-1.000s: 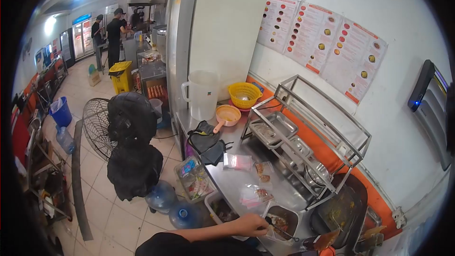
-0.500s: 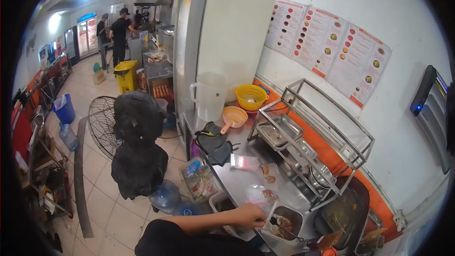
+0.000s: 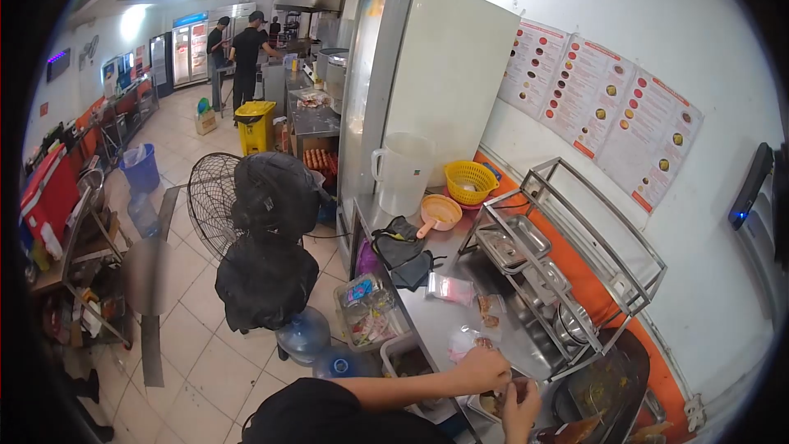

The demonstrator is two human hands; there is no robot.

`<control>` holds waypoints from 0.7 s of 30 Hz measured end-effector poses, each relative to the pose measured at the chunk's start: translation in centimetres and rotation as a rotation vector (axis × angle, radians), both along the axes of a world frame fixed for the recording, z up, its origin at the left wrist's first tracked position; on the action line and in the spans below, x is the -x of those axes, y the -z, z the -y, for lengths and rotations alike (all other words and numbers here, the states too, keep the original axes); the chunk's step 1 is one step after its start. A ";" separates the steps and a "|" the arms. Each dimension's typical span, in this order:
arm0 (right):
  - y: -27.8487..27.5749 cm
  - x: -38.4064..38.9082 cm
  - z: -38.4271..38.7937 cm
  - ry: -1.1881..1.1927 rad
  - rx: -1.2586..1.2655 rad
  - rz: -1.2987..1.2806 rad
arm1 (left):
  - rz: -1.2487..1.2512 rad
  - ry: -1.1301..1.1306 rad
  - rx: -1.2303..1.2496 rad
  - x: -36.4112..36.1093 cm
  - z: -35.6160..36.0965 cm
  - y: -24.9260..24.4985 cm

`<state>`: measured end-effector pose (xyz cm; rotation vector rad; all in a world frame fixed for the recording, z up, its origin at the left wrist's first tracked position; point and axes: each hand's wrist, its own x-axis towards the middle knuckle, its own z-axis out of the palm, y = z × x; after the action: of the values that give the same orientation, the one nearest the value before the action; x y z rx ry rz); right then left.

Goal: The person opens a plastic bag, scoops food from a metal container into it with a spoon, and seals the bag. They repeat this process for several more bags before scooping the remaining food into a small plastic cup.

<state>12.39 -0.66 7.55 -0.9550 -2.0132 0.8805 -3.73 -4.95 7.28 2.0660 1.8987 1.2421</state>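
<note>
My left hand (image 3: 483,370) reaches in over the steel counter, its fingers pinched together. Close beside it is my right hand (image 3: 521,413), fingers bent and thumb raised. Something small and dark shows between the hands, but I cannot make out what it is. Beneath them sits a metal food pan (image 3: 476,405), mostly covered by the hands. A clear plastic bag with reddish contents (image 3: 463,344) lies just beyond my left hand. Farther up the counter are a small packet of brownish food (image 3: 491,312) and a stack of clear plastic bags (image 3: 450,289).
A steel rack (image 3: 567,279) holding metal pans stands along the wall. A peach pan (image 3: 441,211), yellow basket (image 3: 471,182) and large white jug (image 3: 403,171) sit at the counter's far end. On the left are a covered fan (image 3: 271,197) and water bottles (image 3: 302,335). Two people work far back.
My view has swung left. My left hand has moved right over the pan, and my right hand has come into view beside it. The dark-handled utensil in the pan is no longer visible.
</note>
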 end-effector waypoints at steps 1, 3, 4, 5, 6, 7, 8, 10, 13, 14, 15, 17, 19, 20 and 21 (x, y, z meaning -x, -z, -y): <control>1.3 0.3 0.2 -0.008 0.163 -0.163 | 0.000 -0.054 0.001 -0.1 0.5 0.5; 2.9 0.7 1.3 -0.002 0.084 -0.123 | 0.002 -0.057 0.030 0.1 1.6 1.5; 3.3 1.0 2.1 0.000 0.007 -0.083 | 0.003 -0.063 0.060 0.3 2.3 1.9; 3.3 1.1 2.7 0.010 0.048 -0.015 | 0.003 -0.060 0.066 0.3 2.8 2.2; 4.0 0.9 2.7 0.012 0.054 -0.013 | -0.015 -0.039 0.123 0.3 3.4 2.3; 4.5 0.8 2.7 0.008 0.001 0.042 | -0.030 -0.017 0.180 0.2 3.9 2.4; 5.0 0.5 2.6 0.005 -0.052 0.096 | -0.028 -0.014 0.184 0.3 4.2 2.5; 4.4 0.4 2.4 0.052 -0.011 0.036 | 0.026 -0.133 0.162 0.6 4.6 2.2; 2.9 1.5 2.7 0.150 -0.025 -0.074 | 0.140 -0.165 0.054 0.3 4.0 3.1; 2.7 1.7 2.9 0.178 -0.087 -0.117 | 0.141 -0.111 0.083 0.1 3.8 3.4; 2.0 2.3 3.3 0.210 -0.060 -0.151 | 0.383 -0.091 -0.001 -0.2 3.3 3.6; 3.0 2.8 3.9 0.256 -0.083 -0.150 | 0.789 -0.057 -0.086 -1.0 2.2 5.0; 5.2 3.0 3.8 0.276 -0.148 -0.114 | 1.216 0.011 0.026 -1.7 1.7 6.0; 5.4 2.9 3.7 0.289 -0.171 -0.113 | 1.480 0.058 0.159 -1.7 1.8 6.1; 5.4 2.5 3.5 0.346 -0.156 -0.099 | 1.646 0.044 0.200 -2.3 1.8 5.6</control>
<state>9.84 -4.13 2.13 -1.1049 -1.7349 0.5620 -1.45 -6.72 1.70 0.3962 0.9814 1.6840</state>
